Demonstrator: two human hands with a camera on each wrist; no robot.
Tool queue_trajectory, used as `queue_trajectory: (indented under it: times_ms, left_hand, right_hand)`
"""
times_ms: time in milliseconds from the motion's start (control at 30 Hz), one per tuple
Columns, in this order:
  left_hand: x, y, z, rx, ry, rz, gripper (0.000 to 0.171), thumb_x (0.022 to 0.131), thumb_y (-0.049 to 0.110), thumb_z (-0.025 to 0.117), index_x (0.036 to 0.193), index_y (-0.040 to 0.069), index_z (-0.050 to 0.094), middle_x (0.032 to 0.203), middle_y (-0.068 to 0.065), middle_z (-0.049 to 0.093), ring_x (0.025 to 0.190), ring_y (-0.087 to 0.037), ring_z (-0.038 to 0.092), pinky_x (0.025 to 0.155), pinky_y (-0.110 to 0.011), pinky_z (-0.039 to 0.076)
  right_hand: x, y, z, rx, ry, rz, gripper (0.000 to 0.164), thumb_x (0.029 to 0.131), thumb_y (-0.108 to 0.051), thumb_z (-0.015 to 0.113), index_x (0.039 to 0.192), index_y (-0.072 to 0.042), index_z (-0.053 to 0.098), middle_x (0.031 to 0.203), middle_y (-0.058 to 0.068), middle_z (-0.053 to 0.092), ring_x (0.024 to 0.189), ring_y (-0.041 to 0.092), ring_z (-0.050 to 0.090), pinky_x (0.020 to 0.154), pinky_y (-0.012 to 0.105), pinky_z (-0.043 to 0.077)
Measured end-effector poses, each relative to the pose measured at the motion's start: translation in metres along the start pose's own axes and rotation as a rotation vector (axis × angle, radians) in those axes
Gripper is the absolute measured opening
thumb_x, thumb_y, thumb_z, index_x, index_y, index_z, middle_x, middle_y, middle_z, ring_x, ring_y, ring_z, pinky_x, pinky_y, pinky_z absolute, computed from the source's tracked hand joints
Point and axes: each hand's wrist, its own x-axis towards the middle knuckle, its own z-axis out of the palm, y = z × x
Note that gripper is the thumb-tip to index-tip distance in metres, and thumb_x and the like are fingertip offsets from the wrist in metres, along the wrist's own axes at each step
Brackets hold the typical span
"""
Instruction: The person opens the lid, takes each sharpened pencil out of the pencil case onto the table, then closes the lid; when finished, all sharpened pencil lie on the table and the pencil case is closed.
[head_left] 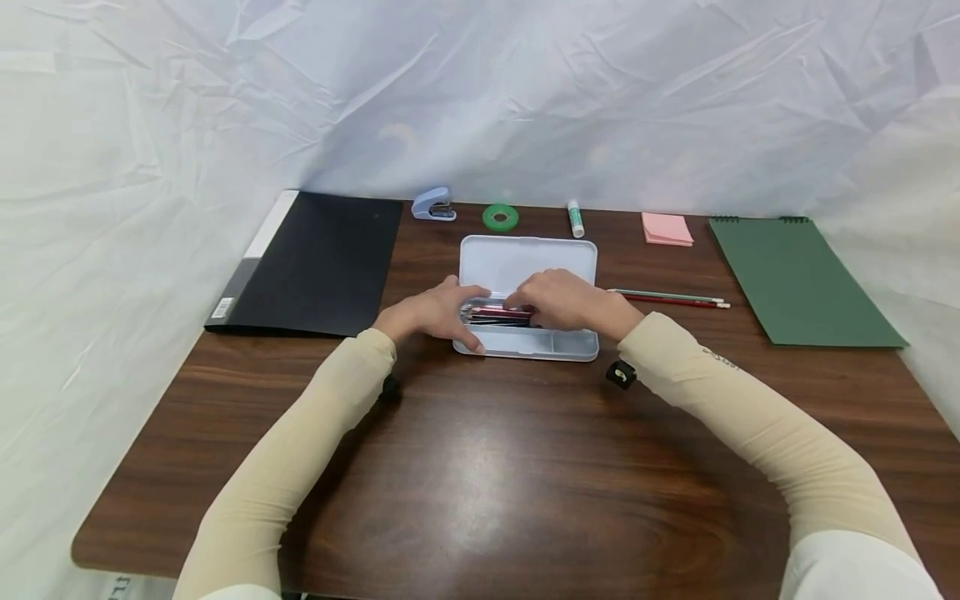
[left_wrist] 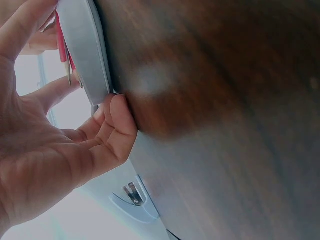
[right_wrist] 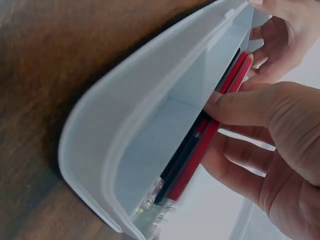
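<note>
A pale grey-white pencil case [head_left: 527,262] lies unfolded on the table, its lid tipped back. My left hand [head_left: 433,308] grips the case's left end, thumb at the front corner; in the left wrist view the other fingers bend against the end wall [left_wrist: 82,47]. Over the case's middle, my right hand [head_left: 564,300] pinches red pencils [right_wrist: 233,75] between thumb and fingers; how many it holds I cannot tell. Dark pencils [head_left: 502,322] lie beside them in the case. A small divided-off compartment [head_left: 574,342] is at the front right.
Behind the case stand a blue stapler [head_left: 432,205], green tape roll [head_left: 500,217] and glue stick [head_left: 575,218]. Pink sticky notes [head_left: 666,229], a green notebook [head_left: 802,279] and loose pencils [head_left: 667,297] lie right. A black folder [head_left: 322,262] lies left on the wooden table [head_left: 480,467].
</note>
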Motion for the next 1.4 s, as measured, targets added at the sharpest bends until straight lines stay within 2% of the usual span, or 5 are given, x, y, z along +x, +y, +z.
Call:
queue_trajectory:
  times_ms: [333, 700, 933, 1167, 1400]
  left_hand:
    - [0.000, -0.001, 0.000, -0.007, -0.004, 0.004, 0.095, 0.077, 0.046, 0.084, 0.156, 0.029, 0.033, 0.129, -0.013, 0.038, 0.113, -0.029, 0.046, 0.094, -0.044, 0.044]
    - [0.000, 0.000, 0.001, 0.007, 0.012, 0.002, 0.096, 0.076, 0.046, 0.084, 0.156, 0.029, 0.034, 0.129, -0.014, 0.039, 0.111, -0.028, 0.046, 0.095, -0.044, 0.044]
    - [0.001, -0.001, 0.001, 0.011, 0.014, 0.017, 0.095, 0.077, 0.046, 0.084, 0.156, 0.028, 0.034, 0.130, -0.015, 0.039, 0.113, -0.028, 0.047, 0.097, -0.045, 0.045]
    - [0.000, -0.002, 0.001, -0.006, 0.018, 0.008, 0.095, 0.075, 0.046, 0.084, 0.155, 0.029, 0.035, 0.131, -0.014, 0.039, 0.117, -0.029, 0.045, 0.100, -0.047, 0.043]
    - [0.000, -0.001, 0.000, -0.008, 0.010, 0.007, 0.096, 0.076, 0.045, 0.085, 0.156, 0.028, 0.034, 0.134, -0.015, 0.038, 0.119, -0.029, 0.044, 0.101, -0.046, 0.043]
  right_hand:
    - [0.000, 0.002, -0.003, 0.034, -0.016, 0.008, 0.040, 0.088, -0.008, 0.076, 0.127, -0.012, 0.070, 0.118, 0.010, 0.073, 0.095, 0.023, 0.068, 0.091, 0.043, 0.054]
    - [-0.002, 0.005, -0.005, 0.065, -0.001, -0.001, 0.037, 0.088, -0.004, 0.073, 0.124, -0.010, 0.071, 0.116, 0.009, 0.073, 0.096, 0.020, 0.068, 0.090, 0.042, 0.054]
    - [-0.006, 0.007, -0.009, 0.063, 0.019, -0.013, 0.036, 0.088, -0.003, 0.073, 0.123, -0.010, 0.071, 0.114, 0.009, 0.074, 0.091, 0.020, 0.069, 0.085, 0.042, 0.055]
    - [-0.016, 0.016, -0.014, 0.059, 0.062, -0.020, 0.033, 0.089, -0.002, 0.071, 0.120, -0.011, 0.073, 0.108, 0.006, 0.075, 0.084, 0.017, 0.066, 0.081, 0.038, 0.055]
    - [-0.040, 0.026, -0.017, 0.068, 0.059, 0.026, 0.034, 0.088, -0.001, 0.071, 0.120, -0.011, 0.073, 0.099, 0.004, 0.074, 0.081, 0.015, 0.062, 0.073, 0.035, 0.053]
